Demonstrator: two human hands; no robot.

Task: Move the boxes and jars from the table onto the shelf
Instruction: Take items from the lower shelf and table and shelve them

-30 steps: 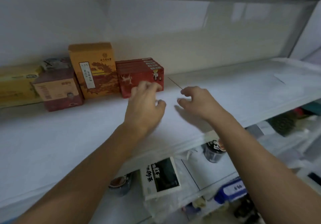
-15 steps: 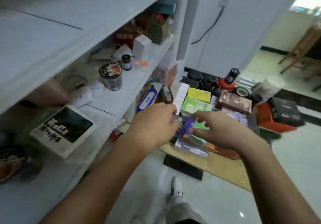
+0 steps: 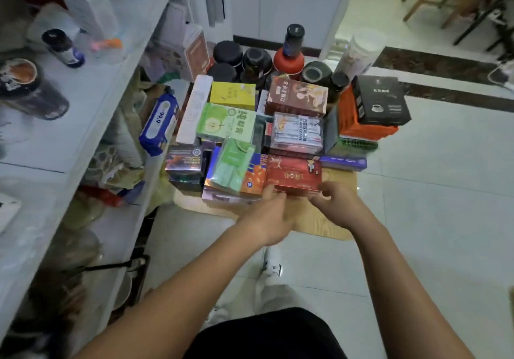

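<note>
A low wooden table (image 3: 319,223) carries a dense pile of boxes, among them a green apple box (image 3: 226,122), a yellow box (image 3: 232,95) and a brown box (image 3: 296,97). Dark-lidded jars (image 3: 257,59) stand along its far edge. A red box (image 3: 293,175) lies at the front of the pile. My left hand (image 3: 267,218) reaches to its near left corner, fingertips at the box's edge. My right hand (image 3: 339,205) is at its near right corner with fingers loosely curled and nothing in them. The white shelf (image 3: 116,60) runs along the left.
The shelf boards hold a dark tin (image 3: 27,88), a small bottle (image 3: 62,48) and a white carton (image 3: 89,5). A blue pack (image 3: 160,124) leans between shelf and table. A black coffee box (image 3: 381,99) tops an orange box at the right. Tiled floor (image 3: 431,191) lies to the right.
My view swung from the upper shelf, where both hands left a red box, down to the table. Both hands now reach the red box at the pile's front.
</note>
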